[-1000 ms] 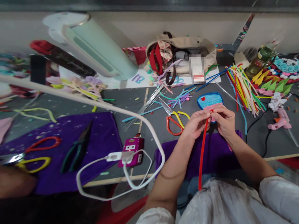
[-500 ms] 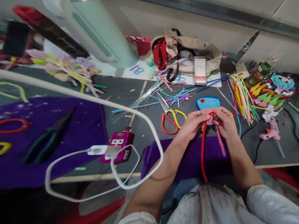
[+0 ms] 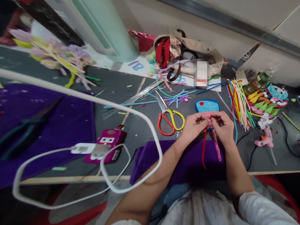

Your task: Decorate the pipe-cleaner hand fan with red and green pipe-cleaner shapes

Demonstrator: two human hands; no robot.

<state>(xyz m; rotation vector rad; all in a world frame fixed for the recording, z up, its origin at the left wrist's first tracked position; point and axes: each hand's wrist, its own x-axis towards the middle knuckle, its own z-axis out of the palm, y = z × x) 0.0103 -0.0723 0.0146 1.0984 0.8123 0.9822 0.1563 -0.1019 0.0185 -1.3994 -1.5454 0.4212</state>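
My left hand (image 3: 195, 125) and my right hand (image 3: 222, 126) meet in front of me, fingertips closed in a pinch on a red pipe cleaner (image 3: 204, 153). Its long end hangs down over folded purple cloth (image 3: 154, 153). Just behind the fingers is a flat craft piece (image 3: 208, 106), blue with a small red heart on top and pink below; the hands partly cover it. A pink twisted strip (image 3: 217, 147) dangles beneath the right hand. Scissors (image 3: 167, 114) with one red and one yellow handle lie open left of the hands.
Colored pipe cleaners (image 3: 240, 104) lie to the right, near a pink glue gun (image 3: 266, 137). A white cable (image 3: 150, 125) arcs across the foreground from a purple power strip (image 3: 117, 137). A beige bag (image 3: 214, 59), thin wires (image 3: 142, 93) and a green glass jar (image 3: 262, 78) sit farther back.
The fingertips have drawn closer together over the red pipe cleaner, and its loose end hangs shorter. The camera view has tilted slightly.
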